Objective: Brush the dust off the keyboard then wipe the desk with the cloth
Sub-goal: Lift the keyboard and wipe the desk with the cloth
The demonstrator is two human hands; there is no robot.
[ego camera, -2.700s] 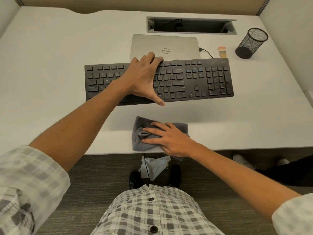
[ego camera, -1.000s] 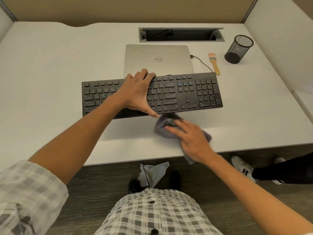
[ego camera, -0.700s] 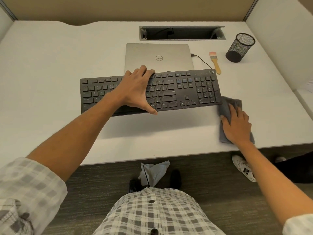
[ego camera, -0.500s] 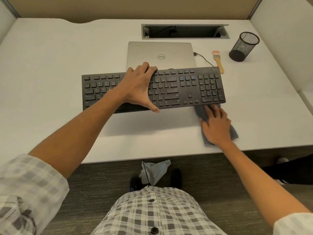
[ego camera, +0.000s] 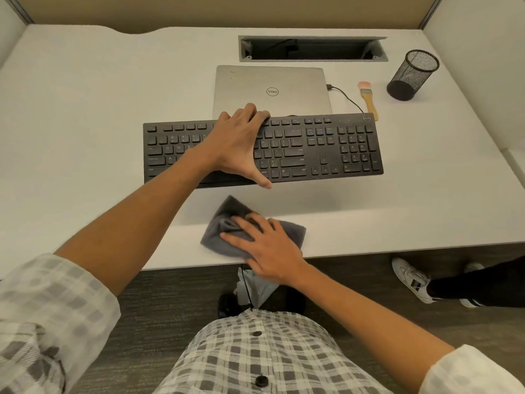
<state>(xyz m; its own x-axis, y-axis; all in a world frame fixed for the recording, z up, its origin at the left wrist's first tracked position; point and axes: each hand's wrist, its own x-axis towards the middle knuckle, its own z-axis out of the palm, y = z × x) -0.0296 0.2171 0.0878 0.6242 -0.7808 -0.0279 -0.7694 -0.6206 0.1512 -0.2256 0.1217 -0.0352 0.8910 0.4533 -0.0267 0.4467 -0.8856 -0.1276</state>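
Half a second on, my right hand, fingers spread flat on the crumpled grey cloth, has swept left from the black keyboard's right corner to just before its middle. My left hand clasps that keyboard, front edge seemingly raised; wiping the white desk continues, brushing judged done.

Black keyboard mid-desk; crumpled grey cloth at front edge.

keyboard: black
cloth: dark grey
tabletop: white
laptop: silver
brush: pink bristles, tan wooden handle
mesh cup: black
shirt: grey-and-white check
floor: dark grey
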